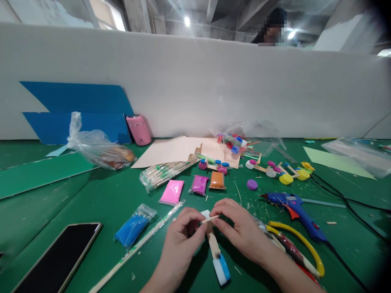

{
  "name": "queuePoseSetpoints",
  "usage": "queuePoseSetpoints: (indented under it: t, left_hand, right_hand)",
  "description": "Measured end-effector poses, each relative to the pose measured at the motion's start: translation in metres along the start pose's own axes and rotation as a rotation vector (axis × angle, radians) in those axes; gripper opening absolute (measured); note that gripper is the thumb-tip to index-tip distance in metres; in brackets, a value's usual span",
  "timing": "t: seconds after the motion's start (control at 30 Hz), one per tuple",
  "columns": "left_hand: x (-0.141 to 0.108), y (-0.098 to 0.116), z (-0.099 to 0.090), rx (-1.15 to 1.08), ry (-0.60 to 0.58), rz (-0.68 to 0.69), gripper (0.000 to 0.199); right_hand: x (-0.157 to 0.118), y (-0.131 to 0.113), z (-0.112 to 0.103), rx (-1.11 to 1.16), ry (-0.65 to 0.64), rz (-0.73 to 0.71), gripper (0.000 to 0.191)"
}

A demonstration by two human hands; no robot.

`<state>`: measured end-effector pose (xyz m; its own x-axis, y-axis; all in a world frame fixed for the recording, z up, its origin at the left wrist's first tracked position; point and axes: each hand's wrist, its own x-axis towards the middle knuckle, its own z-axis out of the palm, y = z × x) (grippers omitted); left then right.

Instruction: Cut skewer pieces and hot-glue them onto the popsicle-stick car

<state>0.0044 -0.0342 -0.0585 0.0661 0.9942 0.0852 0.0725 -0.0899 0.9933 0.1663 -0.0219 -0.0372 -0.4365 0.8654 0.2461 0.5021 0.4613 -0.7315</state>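
Observation:
A short thin wooden stick [210,219] is pinched at one end by my left hand [182,240] and at the other by my right hand [240,228]. Right under it lies a flat craft stick [213,241], with a white piece showing at its far end, partly behind my fingers. At its near end sit a white cap [219,272] and a blue cap [225,266], side by side. Whether the short stick touches the craft stick, I cannot tell.
A blue glue gun [295,209] and yellow-handled tool [311,244] lie right. Clay packets, including a blue one [134,228], bundled sticks [168,173] and small bottle-cap cars [214,165] lie beyond my hands. A phone [58,260] rests left; a person [271,28] is behind the partition.

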Motion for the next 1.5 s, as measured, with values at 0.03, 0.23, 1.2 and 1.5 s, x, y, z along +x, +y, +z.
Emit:
queuePoseSetpoints:
  t: [0.03, 0.23, 1.2, 1.5]
  left_hand:
    - [0.0, 0.0, 0.0, -0.001, -0.001, 0.005, 0.006]
    - [-0.002, 0.002, 0.0, -0.055, 0.076, -0.089, 0.018]
    - [-0.005, 0.0, 0.007, 0.292, 0.046, 0.048, 0.006]
    - [0.002, -0.007, 0.009, 0.309, 0.016, 0.066, 0.01]
  right_hand:
    - [0.0, 0.0, 0.0, -0.001, 0.002, 0.0, 0.01]
    - [0.0, 0.001, 0.0, 0.006, 0.007, 0.002, 0.01]
    - [0.004, -0.009, 0.007, -0.103, 0.043, -0.107, 0.023]
    - [0.005, -0.008, 0.009, -0.115, 0.059, -0.12, 0.021]
